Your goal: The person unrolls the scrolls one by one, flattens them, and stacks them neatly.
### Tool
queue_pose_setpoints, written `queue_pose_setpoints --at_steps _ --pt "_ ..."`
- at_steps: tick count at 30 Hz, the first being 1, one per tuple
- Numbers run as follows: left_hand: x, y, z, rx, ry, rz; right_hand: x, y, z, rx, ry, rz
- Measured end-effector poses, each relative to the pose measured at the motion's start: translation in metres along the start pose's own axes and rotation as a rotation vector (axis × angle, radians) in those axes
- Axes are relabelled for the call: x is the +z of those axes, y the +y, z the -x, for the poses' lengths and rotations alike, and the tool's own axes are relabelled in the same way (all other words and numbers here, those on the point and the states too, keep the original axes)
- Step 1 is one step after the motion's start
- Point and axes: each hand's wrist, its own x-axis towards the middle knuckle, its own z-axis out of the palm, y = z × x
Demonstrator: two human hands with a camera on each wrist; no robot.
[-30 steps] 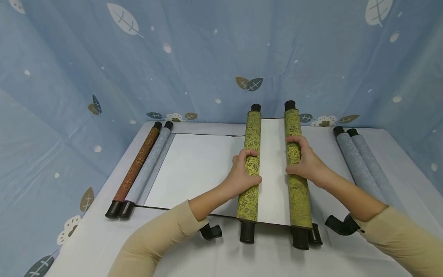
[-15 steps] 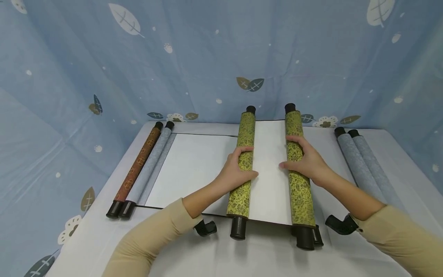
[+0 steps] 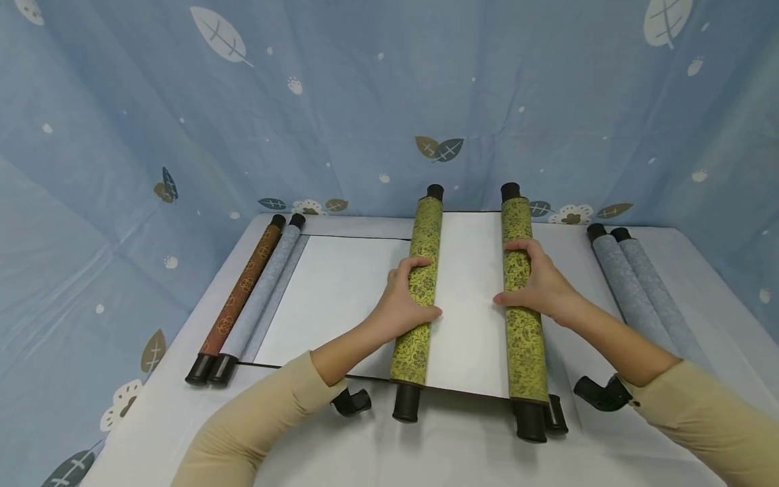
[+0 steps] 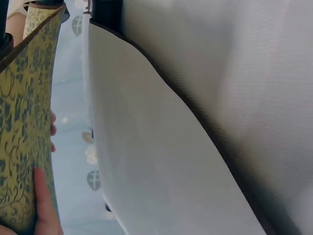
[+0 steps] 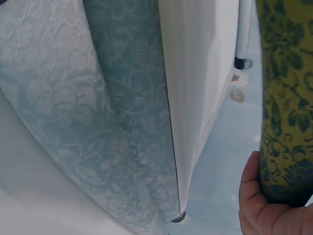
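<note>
Two hands hold a yellow scroll partly unrolled above the worktop.
The left hand's fingers curl round its left roll, the right hand's round its right roll, white paper stretching between; underneath lies another white sheet, with a brown roll at the far left.

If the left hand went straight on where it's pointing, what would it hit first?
Beyond the left yellow roll it grips, probably the right yellow roll across the white sheet, held by the right hand; depth is unclear.
</note>
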Motion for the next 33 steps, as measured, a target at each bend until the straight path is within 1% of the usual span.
queue_pose_setpoints --at_steps 5,9,14,18,21,25,28,33 --pt "-0.004 -0.005 0.0 0.002 -0.011 0.029 -0.004 -0.001 0.0 0.012 -0.026 -0.01" --pt "-0.01 -0.007 0.001 0.004 -0.026 0.03 -0.006 -0.002 -0.001 0.029 -0.041 -0.025" --pt "-0.015 -0.008 0.002 0.017 -0.003 0.031 -0.007 -0.001 -0.002 0.044 -0.05 -0.045" --pt "-0.014 -0.01 0.002 -0.005 0.022 0.032 -0.006 0.003 -0.004 0.019 -0.006 -0.032" --pt "-0.012 -0.013 0.001 -0.043 0.035 0.019 -0.004 0.005 -0.005 -0.001 0.048 0.005" --pt "-0.011 -0.015 0.001 -0.069 0.044 0.001 -0.001 0.006 -0.006 -0.003 0.082 0.036" --pt "-0.012 -0.015 0.001 -0.059 0.04 -0.012 -0.001 0.006 -0.005 0.014 0.065 0.019" --pt "-0.018 -0.013 0.002 -0.019 0.042 -0.032 -0.004 0.007 -0.005 0.041 0.017 -0.022"
